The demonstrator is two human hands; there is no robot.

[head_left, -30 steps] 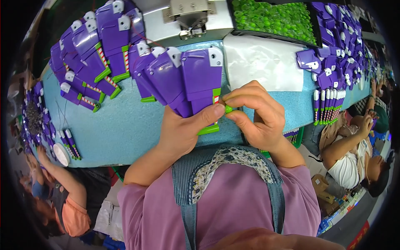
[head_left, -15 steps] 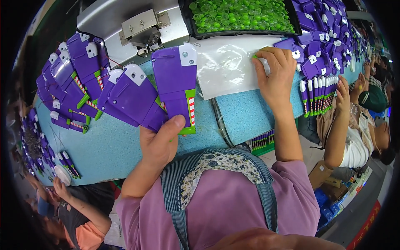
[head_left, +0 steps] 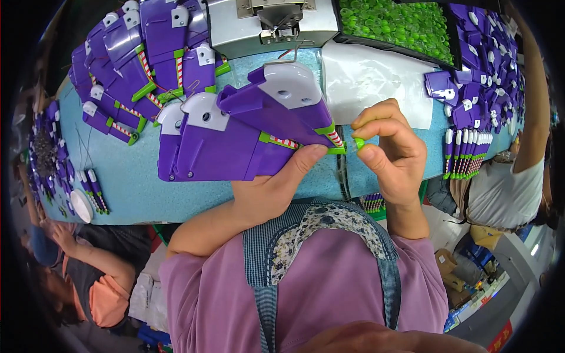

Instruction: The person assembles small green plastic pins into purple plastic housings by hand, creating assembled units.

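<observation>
My left hand [head_left: 268,194] is closed around the lower ends of several flat purple plastic pieces [head_left: 229,150] fanned out one over another. They have white ends with holes, red-and-white striped strips and green tips; the uppermost one is tilted, its green tip pointing right. Between thumb and fingertips of my right hand [head_left: 400,156] is a small bright green plastic cap [head_left: 360,143]. This cap is just right of the uppermost piece's green tip, and a narrow gap seems to part them. Thin wire hooks stick up from the white ends.
Ahead stands a metal machine [head_left: 235,32], beside a black tray [head_left: 393,54] of green caps. A clear plastic sheet [head_left: 376,88] lies before the tray on the blue table [head_left: 170,203]. More purple pieces lie left [head_left: 120,50] and right [head_left: 471,94]. Co-workers sit on both sides.
My right hand has come back from the plastic sheet toward the purple pieces with the green cap. My left hand has tilted the pieces sideways. The whole view has shifted.
</observation>
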